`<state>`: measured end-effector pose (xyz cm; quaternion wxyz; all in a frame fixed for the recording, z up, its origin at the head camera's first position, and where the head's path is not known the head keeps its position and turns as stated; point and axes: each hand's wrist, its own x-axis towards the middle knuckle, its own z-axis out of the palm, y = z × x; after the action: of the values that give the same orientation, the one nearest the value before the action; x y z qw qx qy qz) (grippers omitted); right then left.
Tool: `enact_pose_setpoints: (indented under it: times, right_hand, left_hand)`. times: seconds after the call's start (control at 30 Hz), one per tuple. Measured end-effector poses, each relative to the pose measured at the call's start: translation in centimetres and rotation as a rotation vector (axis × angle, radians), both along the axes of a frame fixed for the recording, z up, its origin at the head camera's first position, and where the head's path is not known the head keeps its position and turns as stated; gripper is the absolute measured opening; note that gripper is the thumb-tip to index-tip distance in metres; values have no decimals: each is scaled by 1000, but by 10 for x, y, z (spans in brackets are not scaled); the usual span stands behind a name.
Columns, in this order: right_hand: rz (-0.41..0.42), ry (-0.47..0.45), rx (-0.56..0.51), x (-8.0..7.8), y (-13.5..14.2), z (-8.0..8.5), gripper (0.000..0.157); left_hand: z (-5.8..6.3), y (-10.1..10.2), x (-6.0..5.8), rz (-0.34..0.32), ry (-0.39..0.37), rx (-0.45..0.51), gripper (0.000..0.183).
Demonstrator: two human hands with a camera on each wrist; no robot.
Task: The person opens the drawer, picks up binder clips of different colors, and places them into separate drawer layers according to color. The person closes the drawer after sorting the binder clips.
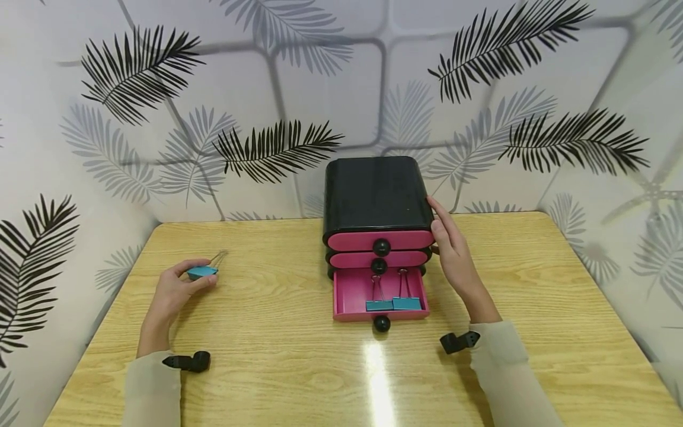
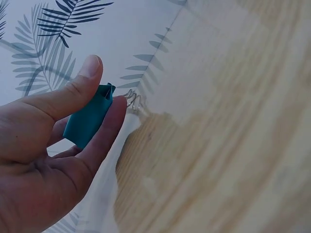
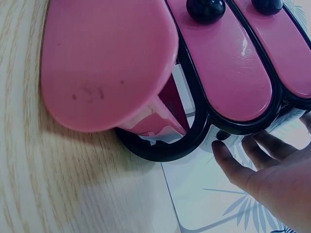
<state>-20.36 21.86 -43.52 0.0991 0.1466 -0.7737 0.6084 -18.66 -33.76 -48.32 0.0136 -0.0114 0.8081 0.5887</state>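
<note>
On the left side of the table, my left hand (image 1: 173, 293) pinches a teal binder clip (image 1: 202, 272) between thumb and fingers. Its wire handles (image 2: 132, 98) point away from the palm in the left wrist view. My right hand (image 1: 452, 255) rests against the right side of a small black drawer unit (image 1: 373, 196), its fingers fairly straight. The unit's bottom pink drawer (image 1: 349, 293) is pulled out, while the two drawers above are closed. Inside it, two teal binder clips (image 1: 407, 303) lie side by side near the front, handles toward the back.
Each drawer has a round black knob (image 1: 381, 324). The wooden table (image 1: 277, 356) meets a leaf-patterned wall covering (image 1: 299, 89) at the back and sides. A small black camera is strapped to each wrist.
</note>
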Motion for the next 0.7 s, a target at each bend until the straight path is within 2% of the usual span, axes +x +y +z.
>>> enact_pose_setpoints:
  times: [0.17, 0.27, 0.47, 0.7]
  right_hand:
    - [4, 1, 0, 0, 0, -1, 49]
    - [6, 0, 0, 0, 0, -1, 49]
    - [7, -2, -11, 0, 0, -1, 49]
    - [13, 0, -18, 0, 0, -1, 49]
  left_hand:
    - [0, 0, -1, -12, -31, 121, 61]
    - [1, 1, -2, -23, -32, 145, 60]
    - [6, 4, -2, -82, 27, 150, 55]
    - [14, 5, 1, -125, 59, 304, 50]
